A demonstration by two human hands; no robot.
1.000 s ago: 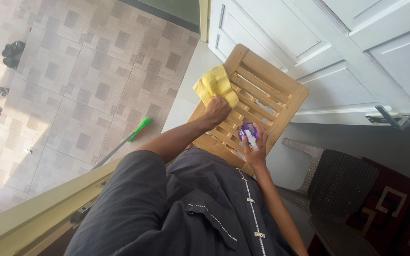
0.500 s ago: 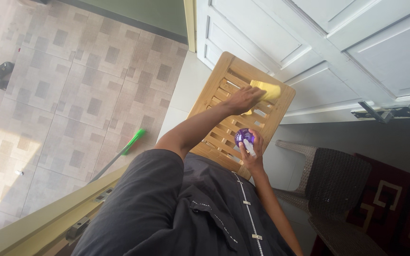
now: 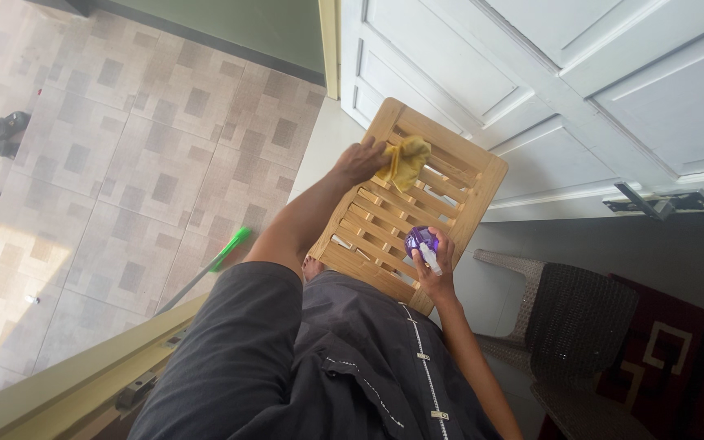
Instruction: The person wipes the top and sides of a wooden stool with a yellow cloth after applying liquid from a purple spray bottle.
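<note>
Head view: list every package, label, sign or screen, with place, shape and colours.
Spray bottle: the only package, held in the right hand over the near end of the slatted wooden rack; small, rounded, purple with a white nozzle.
Labels, signs, screens: none visible.

The slatted wooden surface (image 3: 442, 175) stands against the white door (image 3: 531, 73) on the pale floor (image 3: 323, 143), with a yellow cloth (image 3: 407, 160) lying on its far slats.
</note>
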